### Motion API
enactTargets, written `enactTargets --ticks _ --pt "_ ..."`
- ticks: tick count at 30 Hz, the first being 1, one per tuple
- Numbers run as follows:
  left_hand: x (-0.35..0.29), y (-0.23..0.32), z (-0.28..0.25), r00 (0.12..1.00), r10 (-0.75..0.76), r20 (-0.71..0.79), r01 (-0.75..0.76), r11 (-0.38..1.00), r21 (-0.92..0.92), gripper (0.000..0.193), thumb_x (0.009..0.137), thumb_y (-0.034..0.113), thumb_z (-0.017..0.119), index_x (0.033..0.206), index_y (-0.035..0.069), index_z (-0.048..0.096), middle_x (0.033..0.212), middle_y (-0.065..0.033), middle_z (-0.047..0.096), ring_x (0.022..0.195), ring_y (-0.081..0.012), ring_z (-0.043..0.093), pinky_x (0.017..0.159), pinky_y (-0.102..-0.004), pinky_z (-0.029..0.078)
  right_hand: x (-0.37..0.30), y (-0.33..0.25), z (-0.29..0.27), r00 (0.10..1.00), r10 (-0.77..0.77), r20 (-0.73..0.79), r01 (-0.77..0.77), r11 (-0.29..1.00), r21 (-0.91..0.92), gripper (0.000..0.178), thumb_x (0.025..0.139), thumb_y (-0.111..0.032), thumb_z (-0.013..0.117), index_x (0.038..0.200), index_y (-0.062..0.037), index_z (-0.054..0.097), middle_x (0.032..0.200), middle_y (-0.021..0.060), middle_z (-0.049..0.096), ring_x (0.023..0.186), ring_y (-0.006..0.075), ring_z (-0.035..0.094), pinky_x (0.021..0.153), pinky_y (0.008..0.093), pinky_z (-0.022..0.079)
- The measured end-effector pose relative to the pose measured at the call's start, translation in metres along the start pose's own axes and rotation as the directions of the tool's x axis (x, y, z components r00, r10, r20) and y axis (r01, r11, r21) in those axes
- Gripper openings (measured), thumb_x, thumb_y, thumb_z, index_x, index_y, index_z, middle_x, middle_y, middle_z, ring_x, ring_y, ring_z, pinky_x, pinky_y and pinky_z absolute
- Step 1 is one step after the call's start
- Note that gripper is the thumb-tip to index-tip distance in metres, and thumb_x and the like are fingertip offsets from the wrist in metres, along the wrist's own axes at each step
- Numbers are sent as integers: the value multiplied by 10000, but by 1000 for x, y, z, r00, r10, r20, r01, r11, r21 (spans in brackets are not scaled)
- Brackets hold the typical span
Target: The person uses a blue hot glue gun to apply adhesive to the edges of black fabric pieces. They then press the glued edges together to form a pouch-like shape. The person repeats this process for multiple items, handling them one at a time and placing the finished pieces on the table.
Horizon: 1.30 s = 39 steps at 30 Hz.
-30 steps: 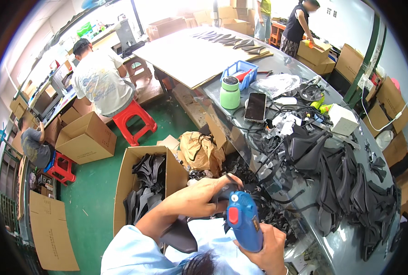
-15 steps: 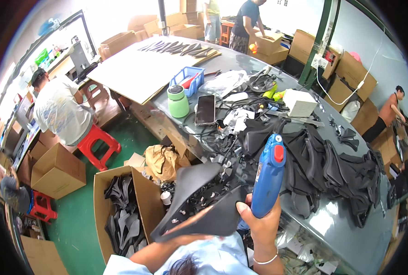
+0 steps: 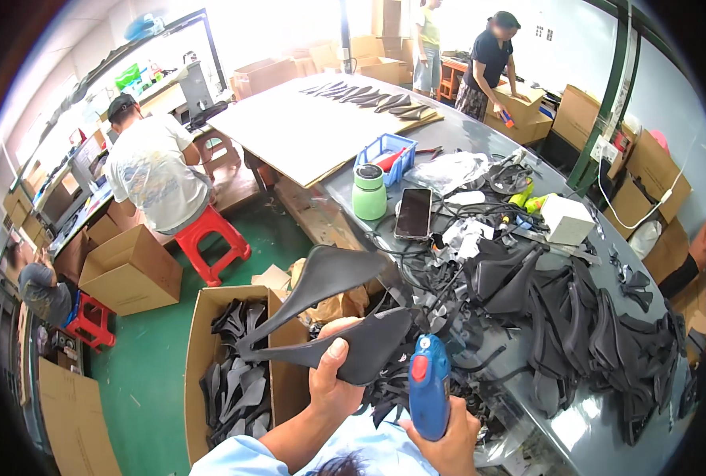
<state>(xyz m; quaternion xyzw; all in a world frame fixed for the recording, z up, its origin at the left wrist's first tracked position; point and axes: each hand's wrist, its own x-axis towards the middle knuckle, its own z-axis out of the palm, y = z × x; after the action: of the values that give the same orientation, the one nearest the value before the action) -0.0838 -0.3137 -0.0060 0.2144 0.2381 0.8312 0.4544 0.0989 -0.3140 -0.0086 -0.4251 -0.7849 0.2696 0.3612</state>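
Observation:
My left hand (image 3: 334, 385) grips a black V-shaped moulded piece (image 3: 329, 278) by its nearer wing, the thumb pressed on the surface. Its two long wings meet in a narrow point at the left, over a carton. In my right hand (image 3: 454, 443) is a blue handheld power tool (image 3: 429, 389) with a red button, pointing upward just right of the piece. The tool and the piece are close together; whether they touch I cannot tell. Many similar black pieces (image 3: 559, 333) lie heaped on the grey table to the right.
An open carton (image 3: 291, 385) with black pieces stands below my left arm. On the table (image 3: 579, 424) are a green bottle (image 3: 369, 193), a phone (image 3: 413, 213), a blue basket (image 3: 400, 163), a white box (image 3: 567, 220) and cables. A person (image 3: 156, 166) sits on a red stool (image 3: 214, 246).
The view has shifted left, so the scene sits further right. My left hand has come into sight holding the black piece, which has turned. The blue tool is lower.

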Motion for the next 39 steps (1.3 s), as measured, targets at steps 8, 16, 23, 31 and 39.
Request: enactTargets --ticks 8,16,23,31,39 --pt "4 11 -8 988 22 156 -44 990 136 399 823 209 608 1113 -51 521 1119 -229 580 1017 -264 591 912 -388 471 0 -4 -3 999 -46 26 46 999 -8 597 604 -264 838 1033 -34 493 753 180 589 660 365 591 594 413 470" --pt "18 52 -8 959 -175 223 88 932 352 333 804 132 637 1076 -47 564 1069 -210 620 976 -246 619 872 -355 493 -3 3 -4 994 -113 6 113 993 -41 534 627 -237 814 1015 -29 513 728 173 577 646 361 580 577 421 461" --pt "27 78 10 964 -254 84 181 851 494 341 737 134 580 1013 -64 558 975 -191 626 909 -251 636 826 -338 505 -10 12 -3 980 -200 17 198 946 -257 471 655 -197 772 1018 -16 532 695 160 564 632 352 572 563 418 451" --pt "20 82 27 943 -328 65 211 734 645 292 754 102 601 1002 -45 554 964 -133 627 899 -183 619 822 -300 484 -4 17 5 951 -306 34 307 929 -207 488 565 -137 771 955 4 514 622 84 554 494 255 541 535 342 428" --pt "17 72 -39 977 -163 -140 215 744 632 241 769 101 663 966 24 547 934 -48 577 844 -135 568 768 -274 450 -10 21 15 986 -160 46 166 972 -166 534 581 -212 818 968 -15 507 683 125 581 592 317 577 575 392 443"
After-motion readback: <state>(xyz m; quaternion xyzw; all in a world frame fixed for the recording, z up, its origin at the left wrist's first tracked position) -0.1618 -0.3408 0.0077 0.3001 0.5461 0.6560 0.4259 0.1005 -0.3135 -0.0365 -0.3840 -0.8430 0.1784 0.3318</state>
